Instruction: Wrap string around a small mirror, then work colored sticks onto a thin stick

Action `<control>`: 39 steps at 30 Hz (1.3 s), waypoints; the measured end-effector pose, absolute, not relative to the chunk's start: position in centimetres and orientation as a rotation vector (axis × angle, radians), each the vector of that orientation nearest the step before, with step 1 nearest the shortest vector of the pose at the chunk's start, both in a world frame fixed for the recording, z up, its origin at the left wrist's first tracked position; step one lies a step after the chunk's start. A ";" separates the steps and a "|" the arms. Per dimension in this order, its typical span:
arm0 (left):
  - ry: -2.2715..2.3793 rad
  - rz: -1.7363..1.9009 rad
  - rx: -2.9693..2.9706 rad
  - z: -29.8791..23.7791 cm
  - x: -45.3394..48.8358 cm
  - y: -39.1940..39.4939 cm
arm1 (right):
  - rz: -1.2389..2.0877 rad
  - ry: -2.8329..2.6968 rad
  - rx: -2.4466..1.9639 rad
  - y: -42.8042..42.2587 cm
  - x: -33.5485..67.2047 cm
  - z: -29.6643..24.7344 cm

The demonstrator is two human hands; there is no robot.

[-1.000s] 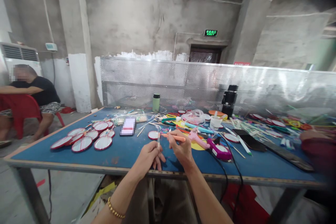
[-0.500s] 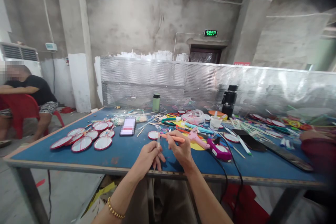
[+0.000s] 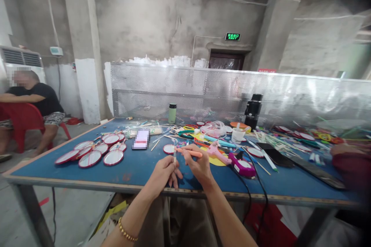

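My left hand [image 3: 164,173] is closed around a thin pale stick [image 3: 175,154] that it holds upright over the front edge of the blue table [image 3: 136,170]. My right hand [image 3: 198,165] grips an orange pen [image 3: 189,151], whose tip points left at the top of the stick. Both hands hover just above the tabletop, close together. A small round red-rimmed mirror [image 3: 169,149] lies right behind the stick.
Several round red-rimmed mirrors [image 3: 95,151] lie at the table's left. Glue guns [image 3: 242,166], scissors, sticks, a white cup [image 3: 238,134], a green bottle [image 3: 172,113] and a black flask [image 3: 253,110] crowd the middle and right. A person sits on a red chair [image 3: 23,121] far left. Another person's sleeve [image 3: 352,164] shows right.
Almost nothing differs: my hands keep the same grip on the stick and pen. The seated person at the far left has shifted slightly.
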State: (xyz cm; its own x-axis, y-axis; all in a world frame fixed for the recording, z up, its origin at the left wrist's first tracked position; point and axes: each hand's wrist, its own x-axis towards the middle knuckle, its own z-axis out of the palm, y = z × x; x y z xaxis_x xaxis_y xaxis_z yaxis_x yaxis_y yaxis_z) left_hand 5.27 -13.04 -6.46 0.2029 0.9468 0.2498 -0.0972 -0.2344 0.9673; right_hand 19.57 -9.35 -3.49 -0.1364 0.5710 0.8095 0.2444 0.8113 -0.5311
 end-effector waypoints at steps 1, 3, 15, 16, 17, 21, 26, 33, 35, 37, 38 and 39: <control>0.871 1.253 1.425 -6.5 5.3 -13.1 | 0.318 -1.724 -0.639 -9.4 19.5 -3.5; 0.873 1.255 1.427 -6.5 5.3 -13.1 | 0.314 -1.718 -0.645 -9.3 19.5 -3.5; 0.870 1.255 1.426 -6.6 5.3 -13.1 | 0.324 -1.733 -0.647 -9.5 19.5 -3.4; 0.874 1.254 1.424 -6.6 5.2 -13.1 | 0.322 -1.725 -0.652 -9.5 19.5 -3.4; 0.875 1.253 1.422 -6.6 5.2 -13.1 | 0.319 -1.712 -0.657 -9.5 19.5 -3.4; 0.867 1.255 1.424 -6.7 5.2 -13.0 | 0.313 -1.683 -0.667 -9.4 19.6 -3.5; 0.858 1.254 1.427 -6.5 5.3 -13.1 | 0.330 -1.733 -0.650 -9.5 19.5 -3.4; 0.857 1.262 1.429 -6.6 5.2 -13.0 | 0.311 -1.687 -0.667 -9.4 19.5 -3.6; 0.853 1.265 1.425 -6.7 5.2 -13.0 | 0.312 -1.701 -0.657 -9.5 19.5 -3.5; 0.854 1.265 1.421 -6.7 5.2 -13.0 | 0.318 -1.721 -0.647 -9.5 19.5 -3.5; 0.855 1.263 1.421 -6.6 5.2 -13.0 | 0.321 -1.726 -0.645 -9.5 19.4 -3.5; 0.857 1.262 1.422 -6.6 5.2 -13.0 | 0.322 -1.728 -0.646 -9.4 19.4 -3.6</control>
